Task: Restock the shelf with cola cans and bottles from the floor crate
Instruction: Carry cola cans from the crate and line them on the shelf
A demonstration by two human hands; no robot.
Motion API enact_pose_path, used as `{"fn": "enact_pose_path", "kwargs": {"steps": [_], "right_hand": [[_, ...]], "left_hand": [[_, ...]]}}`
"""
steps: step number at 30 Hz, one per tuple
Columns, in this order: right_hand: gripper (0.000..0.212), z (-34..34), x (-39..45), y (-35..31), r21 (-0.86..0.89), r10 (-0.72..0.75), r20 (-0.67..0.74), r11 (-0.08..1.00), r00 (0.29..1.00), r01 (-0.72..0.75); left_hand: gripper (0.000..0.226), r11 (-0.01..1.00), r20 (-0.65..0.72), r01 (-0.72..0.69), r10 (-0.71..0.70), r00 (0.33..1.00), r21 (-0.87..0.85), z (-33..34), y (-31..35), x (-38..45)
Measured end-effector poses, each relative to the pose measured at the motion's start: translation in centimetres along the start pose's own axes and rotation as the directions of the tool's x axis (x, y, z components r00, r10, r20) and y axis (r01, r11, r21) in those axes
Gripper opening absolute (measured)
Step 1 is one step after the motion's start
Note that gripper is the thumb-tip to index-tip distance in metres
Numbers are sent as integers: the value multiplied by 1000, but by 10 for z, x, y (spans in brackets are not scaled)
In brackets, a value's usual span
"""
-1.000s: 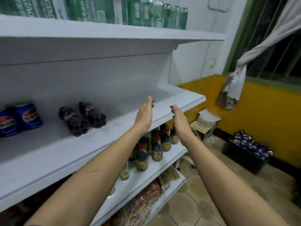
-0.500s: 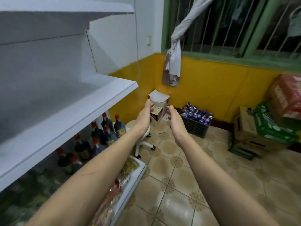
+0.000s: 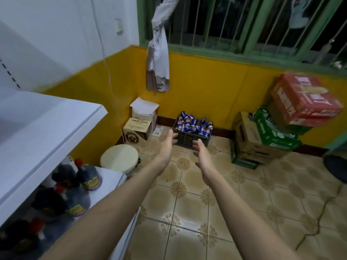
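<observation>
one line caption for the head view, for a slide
Both hands, left and right, open and empty, reach toward the black floor crate of blue cola cans against the yellow wall.

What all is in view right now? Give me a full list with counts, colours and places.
crate: one, black, on the floor by the yellow wall
cola cans: many, blue, heaped in the crate
shelf: one, white, left, top bare
sauce bottles: several, dark with red caps, lower shelf
stool: one, cream, beside the shelf
small boxes: two, white and tan, left of the crate
cartons: several, red, green, brown, stacked right
curtain: one, white, at the window
left hand: open, empty
right hand: open, empty
</observation>
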State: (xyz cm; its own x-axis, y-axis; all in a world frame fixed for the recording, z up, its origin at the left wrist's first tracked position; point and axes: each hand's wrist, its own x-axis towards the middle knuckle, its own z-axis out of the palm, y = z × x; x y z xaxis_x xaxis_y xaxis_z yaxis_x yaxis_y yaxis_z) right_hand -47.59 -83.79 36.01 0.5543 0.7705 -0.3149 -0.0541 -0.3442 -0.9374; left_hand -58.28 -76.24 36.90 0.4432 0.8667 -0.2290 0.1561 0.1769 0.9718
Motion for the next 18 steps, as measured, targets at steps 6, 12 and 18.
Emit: {"fn": "enact_pose_path", "kwargs": {"steps": [6, 12, 18], "right_hand": [[58, -13, 76, 5, 69, 51, -50, 997, 997, -47], [60, -49, 181, 15, 93, 125, -60, 989, 990, -119], [61, -84, 284, 2, 79, 160, 7, 984, 987, -160]], "left_hand": [[65, 996, 79, 52, -58, 995, 74, 27, -12, 85], [63, 985, 109, 123, -137, 985, 125, 76, -10, 189], [64, 975, 93, 181, -194, 977, 128, 129, 11, 281]]}}
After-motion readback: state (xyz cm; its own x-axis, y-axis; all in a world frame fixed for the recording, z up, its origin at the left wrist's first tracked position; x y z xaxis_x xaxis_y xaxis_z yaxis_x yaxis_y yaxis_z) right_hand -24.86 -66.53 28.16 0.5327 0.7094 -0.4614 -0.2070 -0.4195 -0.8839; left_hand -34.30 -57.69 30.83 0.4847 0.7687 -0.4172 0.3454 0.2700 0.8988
